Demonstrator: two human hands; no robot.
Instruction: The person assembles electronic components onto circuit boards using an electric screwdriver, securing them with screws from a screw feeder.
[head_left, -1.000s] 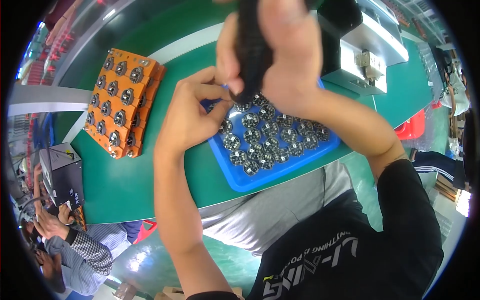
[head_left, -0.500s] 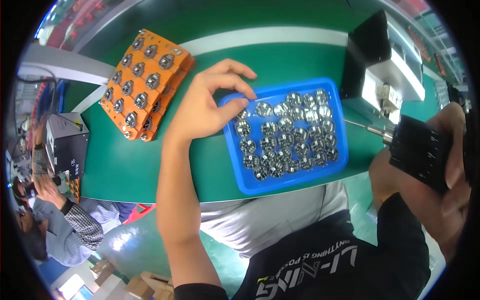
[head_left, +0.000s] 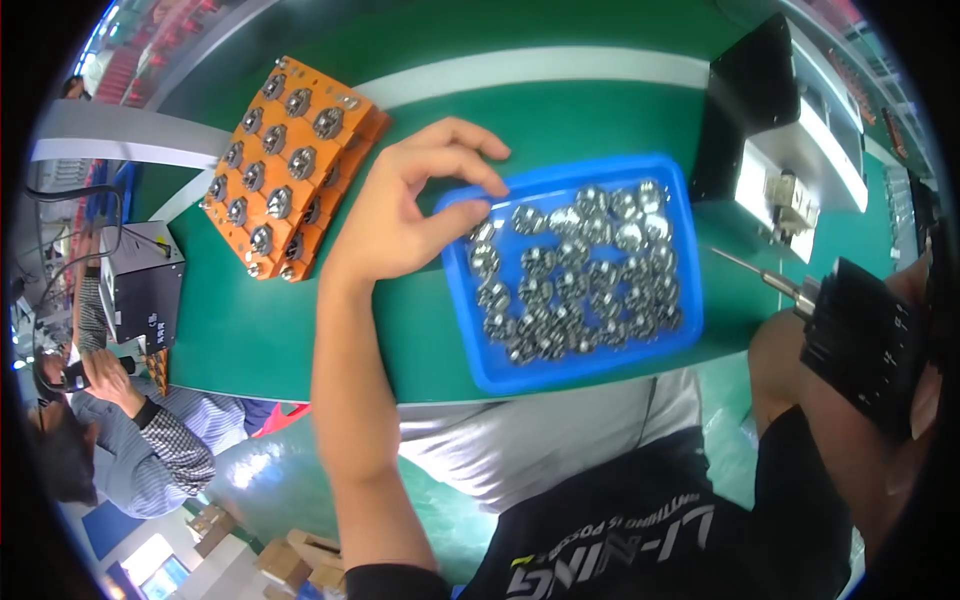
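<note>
A shallow blue tray (head_left: 482,362) with many round, silvery metal parts (head_left: 570,285) lies before me near the table's front edge. My left hand (head_left: 405,215) grips the tray's far left corner, thumb inside and index finger along the rim; the other fingers stick out loosely. The parts look smeared by motion. Right of the tray, my right hand (head_left: 908,285) is wrapped around a black power screwdriver (head_left: 860,340). Its long thin bit (head_left: 742,262) points left toward the tray without touching it. The picture's dark rim hides part of that hand.
Stacked orange fixture plates (head_left: 290,150) holding round metal parts lie beyond my left forearm. A black-and-white machine (head_left: 755,130) stands at the far right of the green table (head_left: 250,345). At the left are a dark box-shaped device (head_left: 145,285) and another person (head_left: 140,440) at work.
The tray has shifted slightly and its parts now look blurred. My right hand has drawn the screwdriver a little right and down, away from the tray. My left hand keeps nearly the same place.
</note>
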